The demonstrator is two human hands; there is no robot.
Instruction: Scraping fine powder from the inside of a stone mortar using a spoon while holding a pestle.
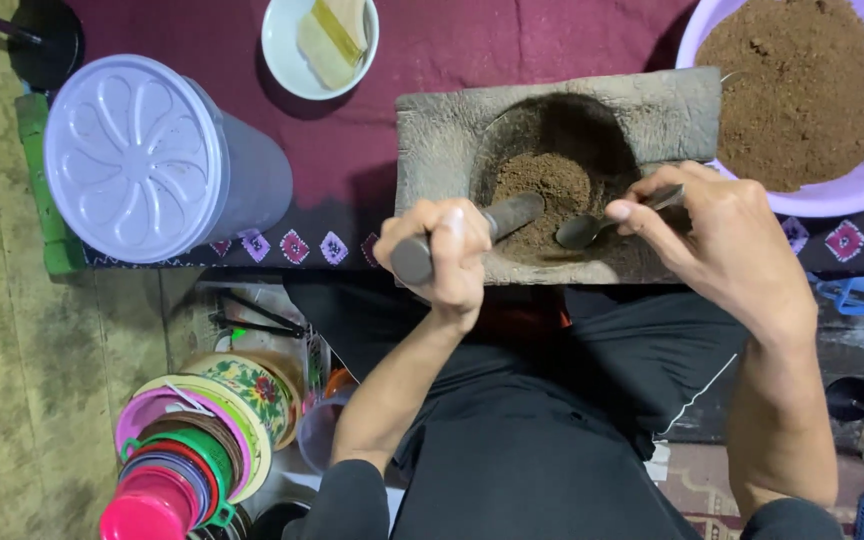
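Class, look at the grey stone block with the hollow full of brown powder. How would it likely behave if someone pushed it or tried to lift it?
The stone mortar looks thick and solid, so it is probably heavy for its size and would resist a push. Its broad, flat, rectangular shape suggests it would not roll or tip. The rough surface likely grips the cloth rather than sliding, but the loose brown powder could spill if it were tilted.

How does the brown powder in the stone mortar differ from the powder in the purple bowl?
The powder in the mortar is a small, darker heap sunk in the stone hollow, with the pestle and spoon in it. The powder in the purple bowl is a far larger, lighter reddish-brown mound, with nothing touching it. Both look dry and finely ground.
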